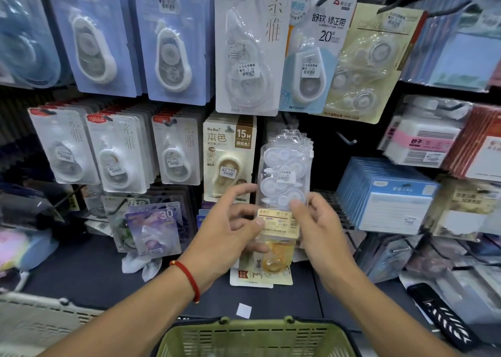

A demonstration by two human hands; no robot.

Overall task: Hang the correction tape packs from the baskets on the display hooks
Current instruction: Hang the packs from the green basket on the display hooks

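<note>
Both hands' fingers pinching clear correction tape pack (283, 177) btm: L hand (230, 232) (thumb on gold card), R hand (317, 224).

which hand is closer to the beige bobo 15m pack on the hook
Left. The left hand reaches just under the BoBo pack, fingertips near its bottom edge; the right hand sits further right, below the clear multi-pack.

Left hand (227, 229), right hand (317, 224) pinching.
</note>
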